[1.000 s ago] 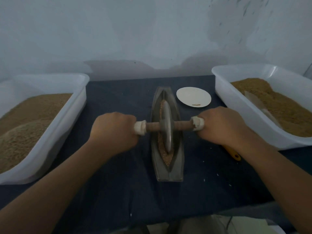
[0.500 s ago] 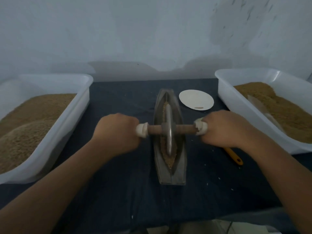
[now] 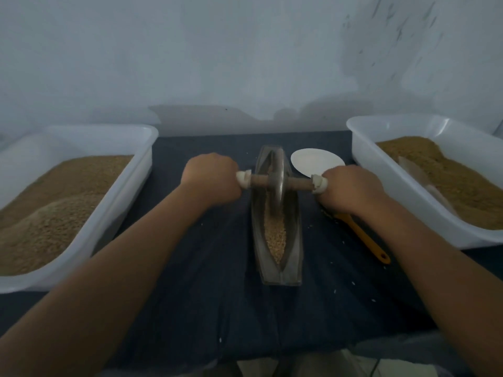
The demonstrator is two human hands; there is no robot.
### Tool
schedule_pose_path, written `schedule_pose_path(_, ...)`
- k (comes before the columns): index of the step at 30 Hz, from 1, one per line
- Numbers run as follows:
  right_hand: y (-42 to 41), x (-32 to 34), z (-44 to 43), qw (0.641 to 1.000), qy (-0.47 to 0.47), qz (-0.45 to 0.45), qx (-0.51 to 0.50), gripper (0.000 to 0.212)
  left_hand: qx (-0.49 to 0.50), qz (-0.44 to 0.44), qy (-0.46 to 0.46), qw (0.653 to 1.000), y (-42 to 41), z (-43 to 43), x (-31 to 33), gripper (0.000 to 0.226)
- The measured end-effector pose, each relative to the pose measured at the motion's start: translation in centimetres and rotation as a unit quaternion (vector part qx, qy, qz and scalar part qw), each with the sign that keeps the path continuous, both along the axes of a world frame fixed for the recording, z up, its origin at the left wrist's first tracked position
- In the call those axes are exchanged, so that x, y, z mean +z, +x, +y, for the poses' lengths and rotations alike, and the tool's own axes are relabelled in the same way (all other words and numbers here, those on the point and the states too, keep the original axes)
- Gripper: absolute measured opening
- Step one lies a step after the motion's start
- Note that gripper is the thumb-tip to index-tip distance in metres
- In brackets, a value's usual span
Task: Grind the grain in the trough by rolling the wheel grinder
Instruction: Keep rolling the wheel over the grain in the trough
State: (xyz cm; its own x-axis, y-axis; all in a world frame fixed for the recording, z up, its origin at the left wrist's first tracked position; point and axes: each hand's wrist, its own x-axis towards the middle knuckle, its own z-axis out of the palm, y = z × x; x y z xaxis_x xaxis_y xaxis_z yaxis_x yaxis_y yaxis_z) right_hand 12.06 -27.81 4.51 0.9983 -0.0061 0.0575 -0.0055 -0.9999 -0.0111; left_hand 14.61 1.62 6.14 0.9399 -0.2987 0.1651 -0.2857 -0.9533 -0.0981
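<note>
Dark cloth worktop [image 3: 204, 268], pale wall behind.

Metal trough [image 3: 295, 240] lies lengthwise at centre, one end toward the person, the other toward the wall. Wheel grinder [image 3: 277, 180] stands upright on edge in the channel, in the far half of the trough. Its wooden axle [image 3: 260, 180] runs crosswise, level with both fists.

Left grip [image 3: 211, 179]: fingers curled tight round the left end of the axle, a white-wrapped end showing just at the thumb side. Right grip [image 3: 351, 186]: closed the same way round the right end, with white wrapping at its inner edge. The wheel sits midway between the two grips, apart from both; bare axle shows on each side of it.

Grain [image 3: 276, 235] fills the near half of the channel, between wheel and near tip. A few loose grains lie on the cloth.

Left white tub [image 3: 147, 148] and right white tub [image 3: 362, 148] both hold brown grain. White round plate [image 3: 313, 160] beyond the right grip, partly covered by it. Orange-handled tool [image 3: 362, 238] lies beside the right wrist, head hidden.
</note>
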Motion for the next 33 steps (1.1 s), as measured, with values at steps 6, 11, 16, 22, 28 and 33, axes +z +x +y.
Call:
schedule_pose_path(6, -7.1, 0.2, -1.3, 0.987, 0.060, 0.141, 0.054, 0.021, -0.087, -0.109, 0.059, 0.988, -6.2, 3.0, -1.9, 0.033)
schedule_pose_path(11, -2.5, -0.5, -0.2, 0.999, 0.023, -0.031, 0.018, 0.027, -0.015, -0.038, 0.003, 0.999, -0.2, 1.0, -1.1, 0.034)
schedule_pose_path(16, 2.7, 0.6, 0.6, 0.997, -0.025, -0.068, 0.008, 0.033, 0.023, -0.002, -0.047, 0.999, 2.8, 0.2, -0.6, 0.045)
schedule_pose_path(22, -3.5, 1.7, -0.1, 0.996, -0.013, 0.065, 0.063, 0.020, -0.014, 0.009, -0.018, 1.000, -4.2, 2.7, -2.5, 0.030)
schedule_pose_path(28, -4.3, 1.5, -0.3, 0.995, -0.009, 0.059, 0.081, 0.025, -0.016, 0.003, -0.031, 0.999, -5.3, 3.0, -3.0, 0.031)
schedule_pose_path(33, 1.5, -0.6, 0.1, 0.999, -0.007, -0.032, -0.012, 0.031, 0.025, -0.031, -0.006, 0.999, 1.6, -0.4, 0.0, 0.039)
